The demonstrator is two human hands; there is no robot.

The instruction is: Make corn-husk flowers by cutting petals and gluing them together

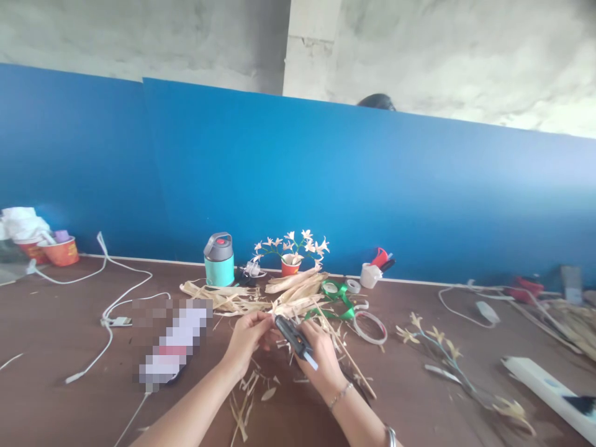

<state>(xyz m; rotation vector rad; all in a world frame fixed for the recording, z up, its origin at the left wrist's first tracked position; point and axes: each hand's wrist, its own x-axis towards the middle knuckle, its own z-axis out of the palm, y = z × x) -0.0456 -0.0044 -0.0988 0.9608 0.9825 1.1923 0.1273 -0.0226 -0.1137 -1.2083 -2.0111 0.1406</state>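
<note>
My left hand [249, 338] is closed in a pinch on a small pale piece of dried husk, too small to make out clearly. My right hand [320, 357] is wrapped round a dark glue gun [294, 338] whose tip points toward the left hand's fingers. Both hands meet above the brown table [69, 347], just in front of a pile of dried corn husks [279, 295]. Trimmed husk scraps [246, 400] lie below my hands.
A teal bottle [219, 259], a red cup of husk flowers [291, 251], green ribbon [338, 301], tape rolls [370, 327], a flower stem [447, 357] and white cables [112, 298] lie on the table. A blue partition [298, 186] stands behind, with a person's head top above it.
</note>
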